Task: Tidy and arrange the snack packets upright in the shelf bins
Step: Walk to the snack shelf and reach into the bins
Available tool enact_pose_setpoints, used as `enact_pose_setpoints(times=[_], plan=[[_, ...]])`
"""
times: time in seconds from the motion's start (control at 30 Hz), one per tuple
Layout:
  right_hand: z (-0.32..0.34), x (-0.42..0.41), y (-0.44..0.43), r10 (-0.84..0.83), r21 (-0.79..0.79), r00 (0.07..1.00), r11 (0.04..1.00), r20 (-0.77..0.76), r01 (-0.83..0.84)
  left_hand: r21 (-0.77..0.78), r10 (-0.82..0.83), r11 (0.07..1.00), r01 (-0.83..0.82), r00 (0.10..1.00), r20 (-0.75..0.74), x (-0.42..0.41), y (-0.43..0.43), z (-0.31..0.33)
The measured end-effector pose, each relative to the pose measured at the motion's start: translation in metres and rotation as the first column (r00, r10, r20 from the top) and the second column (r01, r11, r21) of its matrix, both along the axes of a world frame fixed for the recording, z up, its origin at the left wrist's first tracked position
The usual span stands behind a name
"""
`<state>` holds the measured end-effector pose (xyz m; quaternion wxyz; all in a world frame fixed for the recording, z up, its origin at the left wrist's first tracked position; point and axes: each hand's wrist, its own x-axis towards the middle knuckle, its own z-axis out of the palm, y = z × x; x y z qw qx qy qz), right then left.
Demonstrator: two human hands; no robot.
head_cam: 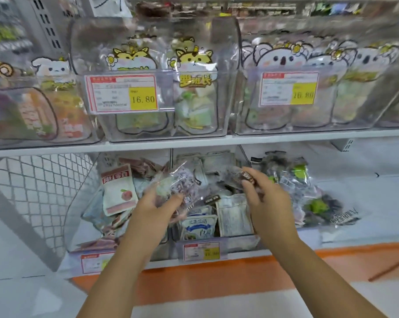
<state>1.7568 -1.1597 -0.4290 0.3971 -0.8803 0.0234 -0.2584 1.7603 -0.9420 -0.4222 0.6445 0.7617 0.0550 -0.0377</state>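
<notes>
The left hand (156,204) grips a see-through packet (179,185) of purple bits, and the right hand (268,199) pinches a small brown packet (245,176) (its words are too blurry to read), both just above the middle bin (239,243) on the bottom shelf (345,235). Loose packets (200,226) lie in a messy heap in that bin, and a white peach packet (119,191) leans in the next bin (79,226), toward its left wall.

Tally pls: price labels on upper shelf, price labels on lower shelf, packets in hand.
Upper-shelf price labels: 2
Lower-shelf price labels: 2
Held packets: 2
Total: 6
</notes>
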Motion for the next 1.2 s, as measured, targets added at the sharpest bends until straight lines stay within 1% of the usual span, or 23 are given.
enact_pose_setpoints(times=[0.03,0.07,0.13,0.17,0.23,0.3,0.37,0.4,0.47,0.5,0.53,0.57,0.6,0.63,0.7,0.77,0.83,0.9,0.97,1.0,1.07,1.13,1.2], plan=[[0.001,-0.005,-0.009,-0.026,0.047,0.999,0.999,0.032,0.025,-0.004,-0.019,1.0,0.019,1.0,0.01,-0.001,-0.006,0.0],[0.001,-0.009,-0.022,-0.064,0.023,0.993,0.998,0.1,0.062,0.031,-0.037,0.999,0.037,0.999,0.012,-0.002,-0.012,-0.001],[-0.005,-0.008,-0.053,-0.108,-0.107,0.973,0.986,0.205,0.132,0.074,-0.035,0.997,0.035,0.999,-0.003,-0.006,-0.024,-0.001],[-0.01,-0.005,-0.07,-0.119,-0.16,0.976,0.976,0.181,0.148,0.08,-0.041,0.996,0.043,0.999,-0.021,-0.007,-0.029,-0.004],[-0.023,0.006,-0.1,-0.115,-0.297,0.992,0.95,-0.05,0.095,0.09,-0.075,0.993,0.077,0.997,-0.025,-0.008,-0.039,-0.003],[-0.034,0.014,-0.115,-0.127,-0.49,0.935,0.87,-0.33,-0.055,0.095,-0.1,0.99,0.101,0.995,-0.017,-0.008,-0.048,-0.004],[-0.031,0.021,-0.117,-0.147,-0.529,0.888,0.84,-0.436,-0.121,0.098,-0.095,0.991,0.094,0.996,0.002,-0.009,-0.056,0.001],[-0.022,0.023,-0.112,-0.14,-0.501,0.899,0.86,-0.415,-0.097,0.078,-0.089,0.993,0.088,0.996,0.001,-0.009,-0.058,0.002],[-0.002,0.017,-0.095,-0.098,-0.35,0.959,0.937,-0.267,-0.002,0.006,-0.115,0.993,0.115,0.993,-0.027,-0.008,-0.063,0.003],[0.005,0.012,-0.085,-0.017,-0.215,0.971,0.976,-0.24,-0.036,-0.01,-0.128,0.992,0.127,0.991,-0.036,-0.008,-0.064,0.002],[0.013,0.004,-0.072,0.121,-0.039,0.96,0.99,-0.253,-0.135,-0.013,-0.136,0.991,0.136,0.99,-0.025,-0.007,-0.065,0.002],[0.019,-0.005,-0.057,0.28,0.147,0.914,0.958,-0.294,-0.246,-0.029,-0.142,0.989,0.142,0.99,-0.018,-0.007,-0.067,0.001],[0.021,-0.014,-0.044,0.389,0.265,0.862,0.912,-0.324,-0.312,-0.039,-0.154,0.987,0.154,0.988,-0.005,-0.007,-0.071,0.002],[0.02,-0.021,-0.035,0.418,0.276,0.847,0.9,-0.328,-0.337,-0.043,-0.167,0.985,0.167,0.986,0.005,-0.011,-0.073,0.003],[0.014,-0.022,-0.03,0.351,0.215,0.889,0.93,-0.292,-0.297,-0.033,-0.188,0.982,0.188,0.982,0.018,-0.013,-0.078,0.004],[0.013,-0.019,-0.036,0.315,0.269,0.917,0.931,-0.245,-0.248,0.002,-0.216,0.976,0.216,0.975,0.042,-0.012,-0.081,0.001],[0.014,-0.019,-0.045,0.28,0.362,0.945,0.909,-0.166,-0.206,0.116,-0.244,0.965,0.234,0.966,0.081,-0.013,-0.083,-0.001],[0.017,-0.02,-0.06,0.137,0.393,0.989,0.914,-0.058,-0.103,0.244,-0.271,0.943,0.227,0.949,0.161,-0.014,-0.087,-0.007],[0.017,-0.018,-0.081,-0.072,0.312,0.997,0.948,-0.003,0.069,0.413,-0.322,0.886,0.212,0.921,0.218,-0.015,-0.093,-0.012],[0.014,-0.014,-0.093,-0.151,0.266,0.989,0.953,-0.003,0.146,0.512,-0.37,0.831,0.216,0.902,0.22,-0.015,-0.095,-0.018],[0.002,-0.007,-0.114,-0.238,0.141,0.97,0.96,-0.048,0.243,0.649,-0.477,0.72,0.247,0.855,0.203,-0.017,-0.105,-0.028],[-0.014,0.0,-0.126,-0.311,-0.11,0.941,0.948,-0.135,0.298,0.756,-0.562,0.604,0.253,0.807,0.179,-0.02,-0.113,-0.035],[-0.026,0.006,-0.129,-0.416,-0.348,0.89,0.875,-0.186,0.336,0.843,-0.609,0.489,0.225,0.78,0.145,-0.019,-0.116,-0.041]])
